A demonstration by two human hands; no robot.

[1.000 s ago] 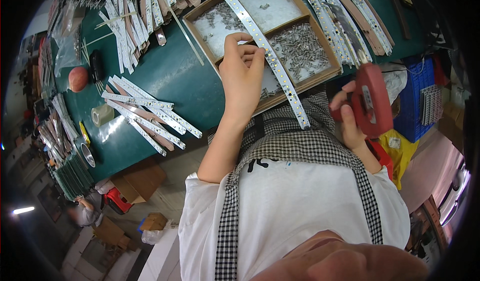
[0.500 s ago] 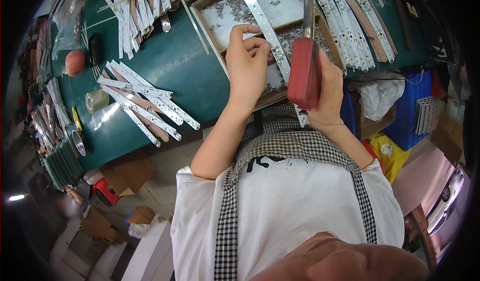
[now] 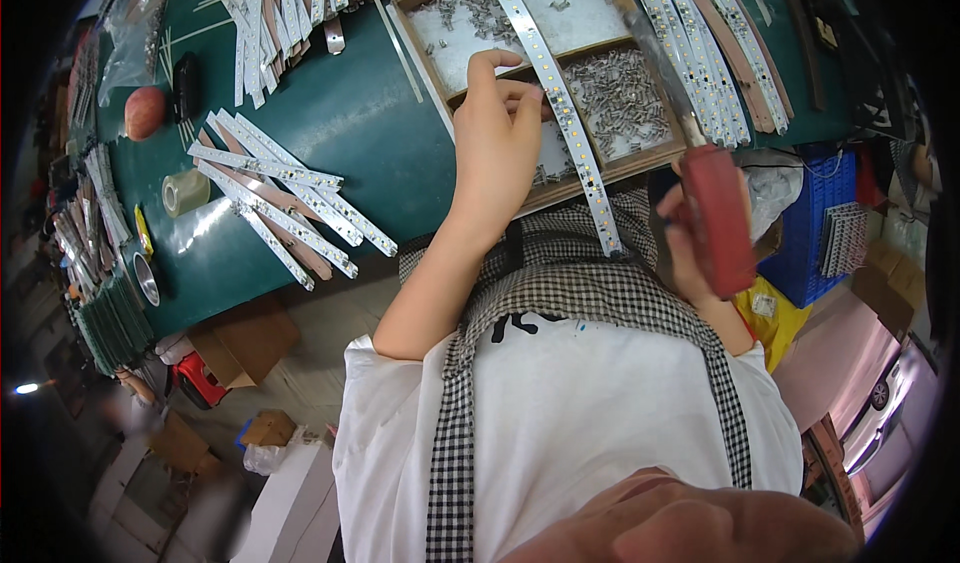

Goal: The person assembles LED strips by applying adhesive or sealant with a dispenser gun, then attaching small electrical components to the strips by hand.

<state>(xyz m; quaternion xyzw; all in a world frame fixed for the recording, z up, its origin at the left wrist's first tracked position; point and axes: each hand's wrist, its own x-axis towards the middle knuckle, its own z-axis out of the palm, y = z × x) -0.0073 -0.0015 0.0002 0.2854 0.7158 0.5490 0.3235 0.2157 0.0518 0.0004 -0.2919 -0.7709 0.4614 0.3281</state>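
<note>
Long narrow white LED strip (image 3: 541,60): at 12–1 o'clock, slanting over brown wooden divided tray (image 3: 645,166); lower end passes front rim, over black-white checked cloth apron (image 3: 585,288).
Bare left hand (image 3: 497,138): 12 o'clock, fingers bent, thumb at strip's left edge; pinching or only touching, cannot tell.
Bare right hand (image 3: 690,258): 3 o'clock, apart from left hand, wrapped on red plastic handheld tool (image 3: 718,223) w/ grey metal nose; blurred, pointing to 11 o'clock, nr tray's right rim.
Tray content: small silvery metal pcs (image 3: 625,103), densest in compt. at 1 o'clock.
Green shiny surface (image 3: 370,153): carries tray, also crossed pile of white and brown strips (image 3: 270,169) at 10 o'clock, w/ clear tape roll (image 3: 186,194) nr it.
</note>
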